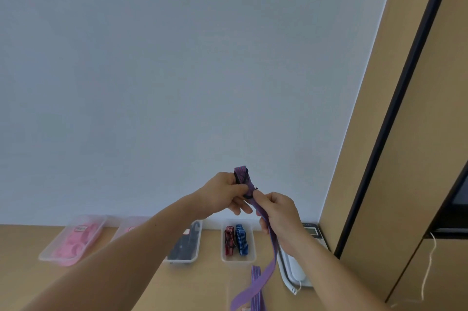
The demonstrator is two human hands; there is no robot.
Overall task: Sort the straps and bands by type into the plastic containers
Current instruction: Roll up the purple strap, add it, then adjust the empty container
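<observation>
I hold a purple striped strap up in front of the wall. My left hand grips its folded top end with the black buckle. My right hand pinches the strap just below, and the rest hangs down to the table. Behind, a clear container holds a red striped strap and a blue striped strap. Left of it, another container holds dark straps. Two containers at the far left hold pink bands; my left arm covers part of the second.
The wooden table runs along a pale wall. A white desk phone with a cord lies right of the strap container. A wooden cabinet with a dark edge stands at the right, with a white cord hanging on it.
</observation>
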